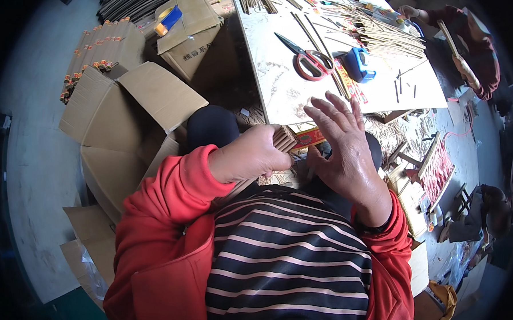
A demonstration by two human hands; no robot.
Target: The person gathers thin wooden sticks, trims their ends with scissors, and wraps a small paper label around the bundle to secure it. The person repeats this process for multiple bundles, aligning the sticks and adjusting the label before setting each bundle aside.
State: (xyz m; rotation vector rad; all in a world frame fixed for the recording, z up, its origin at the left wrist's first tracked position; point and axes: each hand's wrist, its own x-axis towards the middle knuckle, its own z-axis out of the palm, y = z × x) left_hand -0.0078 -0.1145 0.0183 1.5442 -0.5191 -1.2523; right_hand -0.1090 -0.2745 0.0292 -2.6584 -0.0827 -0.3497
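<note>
My left hand [251, 156] is closed round a bundle of thin brown incense sticks [285, 139], held over my lap with its cut ends toward the table. Most of the bundle is hidden behind my hand and sleeve. My right hand [347, 149] is raised beside it, fingers spread and nothing in them. Between the hands, a red and yellow printed paper strip [309, 137] lies near the table's front edge. On the white table [277, 75] ahead lie red-handled scissors [314, 64] with the blades apart, and a blue tape dispenser [360, 65].
To my left stands an open cardboard box [121, 117], flaps spread. Behind it are a closed carton [190, 37] with a tape roll [169, 20] on top, and stacked bundles [95, 53]. Loose sticks [390, 37] cover the far table. Two other people sit at the right.
</note>
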